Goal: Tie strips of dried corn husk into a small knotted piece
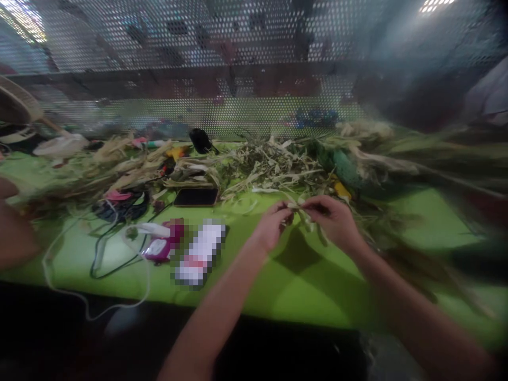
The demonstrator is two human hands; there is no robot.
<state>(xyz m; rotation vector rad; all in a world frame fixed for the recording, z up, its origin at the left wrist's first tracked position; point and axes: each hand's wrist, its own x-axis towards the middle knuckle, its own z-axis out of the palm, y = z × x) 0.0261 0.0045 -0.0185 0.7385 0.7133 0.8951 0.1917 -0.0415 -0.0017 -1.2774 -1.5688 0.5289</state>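
Note:
Over the green tabletop, my left hand and my right hand meet at the fingertips. Both are closed in a pinch on a pale dried leaf strip, which looks like corn husk. Loose ends of it hang below my right fingers. Just beyond my hands lies a tangled heap of dried leaf strips and scraps. Some of the strip is hidden behind my fingers.
To the left lie a dark phone, a pixelated flat item, a purple tissue pack and a white cord. Long dried stalks lie at right. A perforated panel stands behind. Another person's arm shows at left.

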